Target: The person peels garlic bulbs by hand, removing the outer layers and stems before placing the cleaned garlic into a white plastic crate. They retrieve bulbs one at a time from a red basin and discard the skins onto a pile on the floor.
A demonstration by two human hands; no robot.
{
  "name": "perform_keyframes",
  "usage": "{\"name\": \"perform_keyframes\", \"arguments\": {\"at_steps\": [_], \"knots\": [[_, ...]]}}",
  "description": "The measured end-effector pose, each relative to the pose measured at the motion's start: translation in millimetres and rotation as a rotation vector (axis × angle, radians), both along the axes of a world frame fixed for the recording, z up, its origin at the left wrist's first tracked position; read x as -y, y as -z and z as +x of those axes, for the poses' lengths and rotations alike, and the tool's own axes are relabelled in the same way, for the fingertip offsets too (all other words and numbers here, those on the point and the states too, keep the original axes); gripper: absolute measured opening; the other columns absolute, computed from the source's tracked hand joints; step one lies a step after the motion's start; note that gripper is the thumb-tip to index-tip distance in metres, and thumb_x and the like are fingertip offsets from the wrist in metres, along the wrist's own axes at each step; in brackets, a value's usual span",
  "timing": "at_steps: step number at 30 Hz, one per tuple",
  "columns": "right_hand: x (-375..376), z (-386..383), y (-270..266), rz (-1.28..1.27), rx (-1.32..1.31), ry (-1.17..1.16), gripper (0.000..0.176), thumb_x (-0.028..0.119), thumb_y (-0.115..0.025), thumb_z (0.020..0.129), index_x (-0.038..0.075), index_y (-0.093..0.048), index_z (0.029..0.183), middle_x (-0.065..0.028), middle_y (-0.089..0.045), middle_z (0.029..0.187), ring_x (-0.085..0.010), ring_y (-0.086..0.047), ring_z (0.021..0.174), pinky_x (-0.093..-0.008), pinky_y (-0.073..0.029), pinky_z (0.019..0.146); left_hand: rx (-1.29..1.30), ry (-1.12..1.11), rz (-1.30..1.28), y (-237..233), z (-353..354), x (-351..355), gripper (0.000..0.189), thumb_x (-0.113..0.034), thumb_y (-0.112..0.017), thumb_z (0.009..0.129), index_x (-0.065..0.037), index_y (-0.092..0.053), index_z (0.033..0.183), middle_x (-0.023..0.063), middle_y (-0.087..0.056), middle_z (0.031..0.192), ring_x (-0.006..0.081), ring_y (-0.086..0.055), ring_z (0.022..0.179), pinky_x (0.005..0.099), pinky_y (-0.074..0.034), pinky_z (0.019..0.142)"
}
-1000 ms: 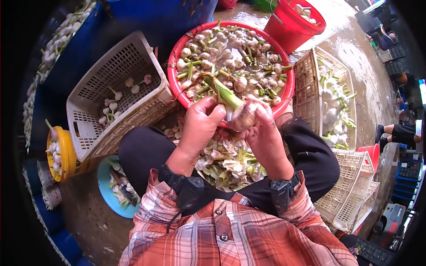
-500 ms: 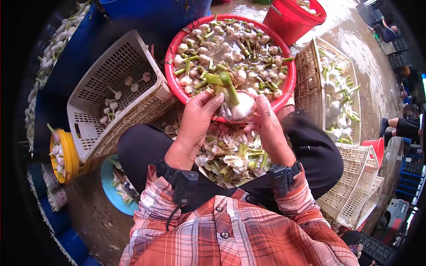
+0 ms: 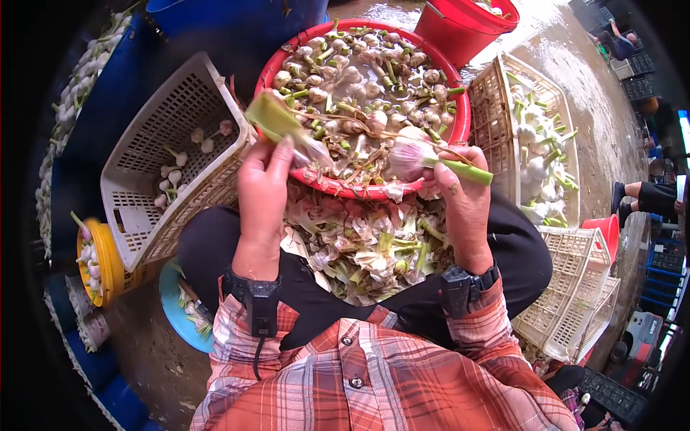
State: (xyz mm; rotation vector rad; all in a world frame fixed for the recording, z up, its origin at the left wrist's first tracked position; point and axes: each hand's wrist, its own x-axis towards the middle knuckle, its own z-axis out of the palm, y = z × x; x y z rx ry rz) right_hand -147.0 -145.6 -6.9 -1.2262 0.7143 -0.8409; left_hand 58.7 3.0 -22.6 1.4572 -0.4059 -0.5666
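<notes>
My left hand [image 3: 266, 194] pinches a strip of garlic peel [image 3: 277, 121], green at one end and pale at the other, over the left rim of a red basin [image 3: 464, 122]. In my right hand [image 3: 463, 201] is a garlic bulb [image 3: 411, 156], purplish-white, its green stem pointing right between my fingers. A thin brown strand stretches between the two hands. Soaking in the basin's water are many garlic bulbs [image 3: 359, 75] with short stems. Beneath, between my legs, lies a heap of garlic peelings [image 3: 374, 248].
On the left stands a tilted white crate [image 3: 194, 190] with several bulbs, near a yellow bucket [image 3: 108, 251] and a blue basin [image 3: 172, 305] holding a knife. Peeled garlic fills a crate [image 3: 496, 122] at right. Stacked crates [image 3: 560, 287] and a red bucket [image 3: 460, 32] stand around.
My hands have moved apart. A strip of peel has come away in my left hand, while the bulb has passed into my right hand and shifted right.
</notes>
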Motion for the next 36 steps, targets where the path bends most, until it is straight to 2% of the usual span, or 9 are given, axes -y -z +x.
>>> {"name": "perform_keyframes", "arguments": {"at_steps": [2,4,8,20,22,25,28,32,36], "knots": [[12.8,-14.8,10.2,-0.335,-0.154,-0.081,0.021,0.005,-0.065,0.093,0.003,-0.053,0.11,-0.0048,-0.055,0.112,-0.013,-0.06,0.095,-0.0255,-0.052,0.085,0.596,0.465,0.424,1.9,-20.7,-7.4,0.033,-0.028,-0.072,0.09,-0.005,-0.069,0.114,0.01,-0.072,0.09,0.0196,-0.07,0.08,0.0329,-0.054,0.072],[7.4,-11.1,-1.2,-0.371,-0.157,-0.097,0.018,0.002,-0.065,0.091,0.003,-0.055,0.106,-0.0055,-0.052,0.11,-0.0145,-0.056,0.099,-0.0277,-0.048,0.09,0.323,0.886,0.628,1.9,-36.9,-9.6,0.044,-0.033,-0.078,0.082,-0.009,-0.069,0.117,0.0115,-0.07,0.086,0.024,-0.069,0.078,0.0343,-0.053,0.071],[-11.5,-2.3,-11.6,-0.803,-0.281,-0.102,0.032,-0.01,-0.065,0.067,0.003,-0.059,0.095,-0.0119,-0.053,0.101,-0.0276,-0.057,0.093,-0.0344,-0.049,0.083,0.71,0.272,0.261,-16.3,-45.1,13.3,0.039,-0.013,-0.076,0.084,-0.006,-0.068,0.122,0.0098,-0.071,0.109,0.0199,-0.07,0.088,0.0319,-0.053,0.081],[-36.0,17.7,-13.3,-0.903,-0.363,-0.226,0.029,-0.008,-0.07,0.063,0.004,-0.06,0.088,-0.0137,-0.051,0.094,-0.0334,-0.056,0.089,-0.0403,-0.049,0.075,1.312,0.142,0.249,-9.4,-41.7,20.1,0.011,-0.014,-0.069,0.08,-0.008,-0.065,0.088,0.0064,-0.064,0.083,0.0288,-0.063,0.079,0.0419,-0.048,0.08],[-31.1,9.9,-12.1,-0.871,-0.375,-0.245,0.026,-0.006,-0.071,0.068,0.004,-0.061,0.09,-0.0128,-0.053,0.098,-0.0301,-0.058,0.094,-0.0386,-0.05,0.079,1.136,0.191,0.393,-14.3,-39.9,20.2,0.012,-0.012,-0.071,0.079,-0.005,-0.068,0.088,0.008,-0.068,0.083,0.0297,-0.065,0.079,0.0422,-0.05,0.075],[-31.7,6.6,-17.8,0.161,-0.128,-0.166,0.021,0.008,-0.07,0.091,0.003,-0.059,0.108,-0.0049,-0.064,0.099,-0.0134,-0.065,0.089,-0.0271,-0.054,0.08,0.429,0.313,0.338,-6.2,-36.3,13.9,0.01,-0.013,-0.067,0.089,-0.004,-0.065,0.09,0.0005,-0.064,0.079,0.0105,-0.06,0.074,0.0263,-0.049,0.073],[-17.3,5.0,6.5,0.361,0.064,-0.13,0.02,0.008,-0.067,0.096,0.003,-0.058,0.113,-0.0039,-0.066,0.099,-0.0109,-0.066,0.084,-0.0236,-0.055,0.079,-0.082,0.411,0.015,7.5,-33.2,10.4,0.019,-0.02,-0.062,0.097,-0.002,-0.063,0.102,-0.0022,-0.063,0.086,0.0068,-0.057,0.075,0.0263,-0.05,0.07],[-17.8,-8.8,-1.7,0.186,0.003,-0.199,0.016,0.004,-0.069,0.093,0.002,-0.061,0.107,-0.0037,-0.063,0.1,-0.0125,-0.065,0.088,-0.0254,-0.053,0.083,-0.294,0.029,-0.133,-3.1,-16.1,-2.5,0.02,-0.017,-0.056,0.1,-0.002,-0.058,0.114,0.0008,-0.063,0.097,0.0063,-0.055,0.083,0.0241,-0.048,0.081],[2.0,-28.1,-22.0,-0.54,-0.167,-0.273,0.016,-0.009,-0.072,0.076,0.002,-0.067,0.086,-0.0055,-0.059,0.102,-0.0173,-0.059,0.101,-0.0293,-0.046,0.093,-0.186,-0.099,-0.099,-5.6,2.1,-16.7,0.018,-0.014,-0.054,0.099,-0.002,-0.058,0.112,0.0008,-0.064,0.095,0.006,-0.056,0.083,0.0236,-0.048,0.081]]}}
